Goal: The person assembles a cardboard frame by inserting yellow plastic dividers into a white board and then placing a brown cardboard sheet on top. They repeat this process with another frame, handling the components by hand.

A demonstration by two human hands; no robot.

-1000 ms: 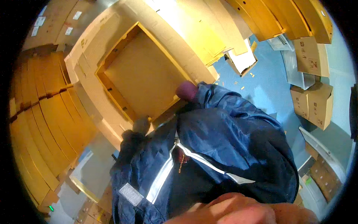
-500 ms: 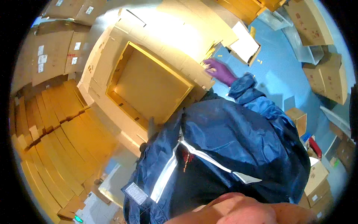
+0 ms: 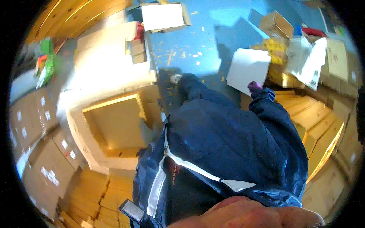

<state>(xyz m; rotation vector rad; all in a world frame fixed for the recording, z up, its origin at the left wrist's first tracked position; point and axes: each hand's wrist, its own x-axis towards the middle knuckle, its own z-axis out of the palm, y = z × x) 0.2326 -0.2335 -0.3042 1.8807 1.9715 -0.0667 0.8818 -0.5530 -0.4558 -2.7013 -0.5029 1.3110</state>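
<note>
A purple glove covers my right hand (image 3: 254, 86), which reaches out to the right at the near corner of a stack of white sheets (image 3: 249, 68). Its fingers look bunched but are small and smeared, and I cannot tell whether they grip a sheet. To the left lies an open, shallow cardboard box (image 3: 114, 125) with a brown bottom and raised walls. A blurred grey shape at that box's right wall appears to be my left hand (image 3: 147, 131). Its fingers cannot be made out.
Flat cardboard (image 3: 102, 49) covers the bench beyond the box. A carton topped with white (image 3: 162, 17) stands on the blue floor (image 3: 209, 41), among scattered scraps. Folded brown cartons (image 3: 311, 117) are stacked at right, below a yellow bag (image 3: 275, 49). Sealed cartons (image 3: 49, 159) line the left.
My view has swung to the right, so the box now sits further left. My right hand has gone from the bench's cardboard edge to the white sheets. A grey blur stays by the box.
</note>
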